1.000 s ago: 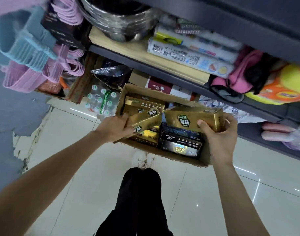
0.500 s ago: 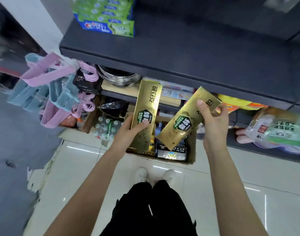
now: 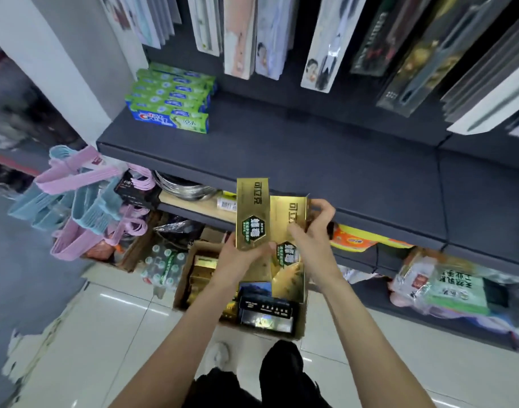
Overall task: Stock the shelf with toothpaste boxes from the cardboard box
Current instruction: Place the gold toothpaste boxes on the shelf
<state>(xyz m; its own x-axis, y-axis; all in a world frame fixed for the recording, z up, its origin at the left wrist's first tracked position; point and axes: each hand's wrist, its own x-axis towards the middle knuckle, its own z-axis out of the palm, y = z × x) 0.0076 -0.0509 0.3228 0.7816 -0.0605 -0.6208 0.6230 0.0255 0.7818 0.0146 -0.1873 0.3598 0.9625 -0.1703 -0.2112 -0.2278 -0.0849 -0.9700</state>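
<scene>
Gold toothpaste boxes, left one (image 3: 251, 213) pinched by the left hand (image 3: 240, 260), right one (image 3: 289, 245) by the right hand (image 3: 311, 231); loose fingertip pinches could drop them short of the shelf (image 3: 282, 148).

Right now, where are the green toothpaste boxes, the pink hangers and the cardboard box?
green toothpaste boxes (image 3: 171, 98), head view, stack's top face
pink plastic hangers (image 3: 75, 175), head view, upper bundle
brown cardboard box (image 3: 184, 285), head view, left wall
</scene>
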